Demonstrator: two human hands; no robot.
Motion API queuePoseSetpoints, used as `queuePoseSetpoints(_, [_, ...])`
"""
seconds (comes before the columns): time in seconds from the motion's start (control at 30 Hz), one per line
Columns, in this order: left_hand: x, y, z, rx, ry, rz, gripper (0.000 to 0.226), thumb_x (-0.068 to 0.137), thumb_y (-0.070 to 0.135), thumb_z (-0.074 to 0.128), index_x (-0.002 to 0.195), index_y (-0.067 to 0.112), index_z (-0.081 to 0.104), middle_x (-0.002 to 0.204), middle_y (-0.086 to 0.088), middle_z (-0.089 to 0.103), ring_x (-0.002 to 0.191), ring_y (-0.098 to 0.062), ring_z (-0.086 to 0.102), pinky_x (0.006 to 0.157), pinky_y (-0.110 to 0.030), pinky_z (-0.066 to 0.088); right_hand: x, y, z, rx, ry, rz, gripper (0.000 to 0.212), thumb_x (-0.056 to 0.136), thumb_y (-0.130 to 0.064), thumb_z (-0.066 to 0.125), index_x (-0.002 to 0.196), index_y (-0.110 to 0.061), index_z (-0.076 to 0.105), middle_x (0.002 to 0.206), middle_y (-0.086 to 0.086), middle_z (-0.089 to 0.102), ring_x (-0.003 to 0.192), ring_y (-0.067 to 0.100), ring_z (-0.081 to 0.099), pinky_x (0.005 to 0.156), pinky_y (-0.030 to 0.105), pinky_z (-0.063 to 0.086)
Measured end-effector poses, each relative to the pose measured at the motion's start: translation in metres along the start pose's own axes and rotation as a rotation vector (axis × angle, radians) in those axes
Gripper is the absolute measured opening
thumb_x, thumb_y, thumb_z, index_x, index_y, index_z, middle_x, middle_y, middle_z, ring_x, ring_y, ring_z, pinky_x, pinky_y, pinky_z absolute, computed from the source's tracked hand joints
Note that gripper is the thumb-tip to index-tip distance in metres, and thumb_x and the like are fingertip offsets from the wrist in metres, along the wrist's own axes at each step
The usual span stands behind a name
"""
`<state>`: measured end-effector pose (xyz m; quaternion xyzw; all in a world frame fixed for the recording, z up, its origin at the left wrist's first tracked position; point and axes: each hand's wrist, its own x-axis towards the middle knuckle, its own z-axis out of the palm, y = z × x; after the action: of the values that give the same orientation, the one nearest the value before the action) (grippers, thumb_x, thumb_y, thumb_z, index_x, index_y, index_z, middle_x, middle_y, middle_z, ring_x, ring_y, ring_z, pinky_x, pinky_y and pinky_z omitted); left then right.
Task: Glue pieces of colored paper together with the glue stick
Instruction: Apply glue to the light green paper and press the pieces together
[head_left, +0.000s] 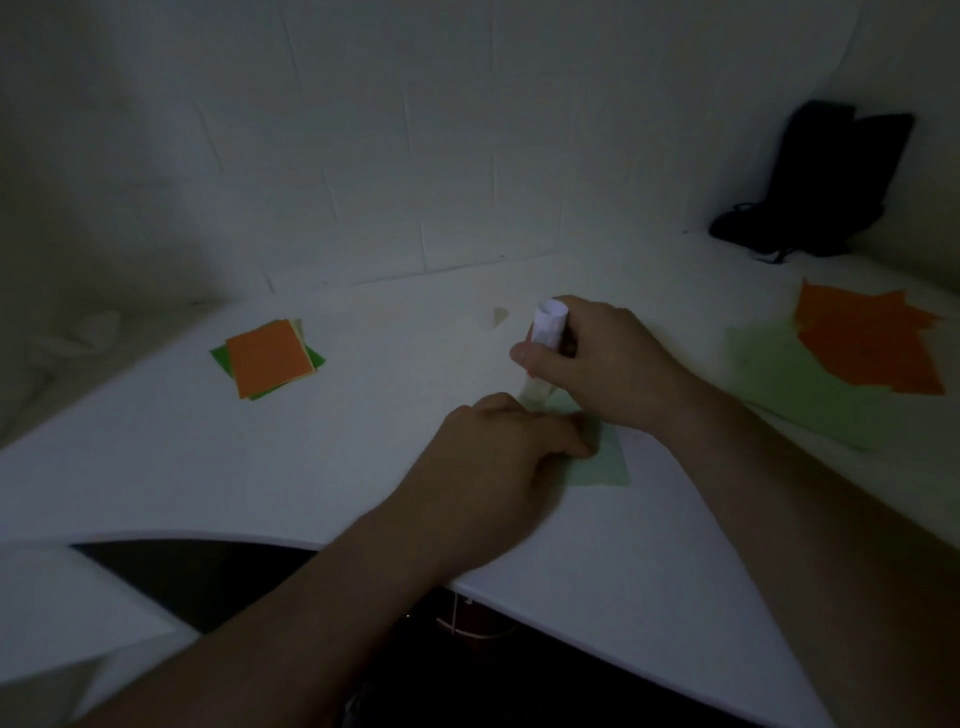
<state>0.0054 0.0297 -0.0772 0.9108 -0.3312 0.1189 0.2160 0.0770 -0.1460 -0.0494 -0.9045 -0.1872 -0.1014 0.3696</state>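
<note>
Desk was white and took up most of the view, dim lighting. Loose orange and light green sheets sat at 3 o'clock, a small orange-topped stack at 9 o'clock. Dead centre, the left hand pressed down on a pale green paper, fingers curled a bit. Right hand had its fingers wrapped round the glue stick, tip down on that paper.

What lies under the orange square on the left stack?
Under the orange paper square a cream sheet's edge and dark green paper corners show; whatever lies beneath its middle is covered.
</note>
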Motion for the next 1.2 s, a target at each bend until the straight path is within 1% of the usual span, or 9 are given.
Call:
queuePoseSetpoints(0.1, [-0.002, 0.004, -0.002, 0.002, 0.062, 0.037, 0.036, 0.095, 0.019, 0.052, 0.122, 0.034, 0.072, 0.094, 0.005, 0.074, 0.081, -0.017, 0.058, 0.071, -0.032, 0.050, -0.001, 0.002, 0.001, 0.029, -0.002, 0.015, 0.029, 0.093, -0.049, 0.068, 0.114, -0.030, 0.063, 0.083, -0.025, 0.057, 0.072, -0.017, 0.053, 0.066, 0.010, 0.035])
queuePoseSetpoints(0.2, [-0.004, 0.004, -0.010, -0.065, 0.160, 0.066, 0.038, 0.088, 0.004, 0.068, 0.119, 0.024, 0.072, 0.102, 0.006, 0.071, 0.083, -0.002, 0.054, 0.075, -0.009, 0.040, -0.001, 0.005, 0.001, 0.055, -0.003, 0.027, 0.043, 0.094, -0.049, 0.068, 0.127, -0.023, 0.063, 0.097, -0.023, 0.062, 0.082, -0.017, 0.055, 0.070, 0.008, 0.037])
queuePoseSetpoints(0.37, [-0.007, -0.003, -0.031, 0.030, 0.063, 0.058, 0.018, 0.089, 0.031, 0.074, 0.105, 0.026, 0.079, 0.100, 0.006, 0.074, 0.088, -0.009, 0.066, 0.082, -0.029, 0.052, -0.002, 0.006, 0.002, 0.075, 0.000, 0.037, 0.047, 0.093, -0.052, 0.067, 0.130, -0.023, 0.062, 0.097, -0.024, 0.063, 0.084, -0.017, 0.056, 0.069, 0.007, 0.037])
queuePoseSetpoints(0.5, [0.011, -0.025, -0.068, -0.145, 0.031, -0.215, 0.003, 0.088, 0.034, 0.077, 0.086, 0.036, 0.079, 0.090, 0.022, 0.074, 0.087, 0.005, 0.066, 0.076, -0.020, 0.050, -0.002, 0.006, 0.002, 0.086, -0.010, 0.039, 0.023, 0.095, -0.051, 0.065, 0.112, -0.036, 0.060, 0.093, -0.023, 0.064, 0.083, -0.012, 0.058, 0.071, 0.012, 0.039])
queuePoseSetpoints(0.63, [0.031, -0.030, -0.046, -0.158, 0.081, -0.527, 0.046, 0.067, 0.074, 0.072, 0.078, 0.029, 0.066, 0.080, 0.011, 0.068, 0.071, -0.009, 0.060, 0.065, -0.026, 0.045, -0.002, 0.002, 0.002, 0.088, -0.014, 0.038, 0.020, 0.095, -0.053, 0.065, 0.100, -0.045, 0.047, 0.086, -0.023, 0.060, 0.075, -0.013, 0.056, 0.065, 0.008, 0.035])
queuePoseSetpoints(0.73, [0.038, -0.038, -0.022, 0.155, -0.053, -0.532, 0.078, 0.046, 0.101, 0.053, 0.089, 0.036, 0.048, 0.096, 0.011, 0.058, 0.093, -0.019, 0.054, 0.084, -0.038, 0.047, -0.005, 0.001, 0.001, 0.092, -0.023, 0.027, 0.020, 0.095, -0.051, 0.065, 0.102, -0.043, 0.048, 0.087, -0.022, 0.062, 0.077, -0.010, 0.057, 0.067, 0.011, 0.036])
queuePoseSetpoints(0.83, [0.040, -0.043, -0.019, 0.185, -0.099, -0.553, 0.079, 0.046, 0.101, 0.053, 0.098, 0.042, 0.042, 0.106, 0.009, 0.054, 0.105, -0.023, 0.048, 0.093, -0.045, 0.044, -0.006, 0.001, -0.001, 0.074, -0.021, 0.014, 0.018, 0.095, -0.050, 0.066, 0.089, -0.043, 0.051, 0.084, -0.018, 0.064, 0.073, -0.007, 0.058, 0.061, 0.011, 0.036])
queuePoseSetpoints(1.0, [0.037, -0.042, -0.019, 0.155, -0.110, -0.526, 0.074, 0.053, 0.096, 0.059, 0.102, 0.042, 0.045, 0.109, 0.007, 0.050, 0.107, -0.023, 0.043, 0.092, -0.042, 0.038, -0.006, 0.001, -0.009, 0.040, -0.045, 0.014, 0.019, 0.093, -0.049, 0.067, 0.098, -0.040, 0.051, 0.086, -0.020, 0.062, 0.073, -0.012, 0.056, 0.059, 0.008, 0.034])
queuePoseSetpoints(1.2, [0.036, -0.041, -0.020, 0.143, -0.099, -0.520, 0.072, 0.056, 0.093, 0.064, 0.103, 0.040, 0.050, 0.111, 0.007, 0.049, 0.110, -0.023, 0.043, 0.097, -0.043, 0.038, -0.011, 0.007, -0.024, -0.034, -0.035, 0.037, 0.019, 0.092, -0.046, 0.069, 0.084, -0.041, 0.052, 0.084, -0.016, 0.064, 0.072, -0.011, 0.057, 0.058, 0.009, 0.035])
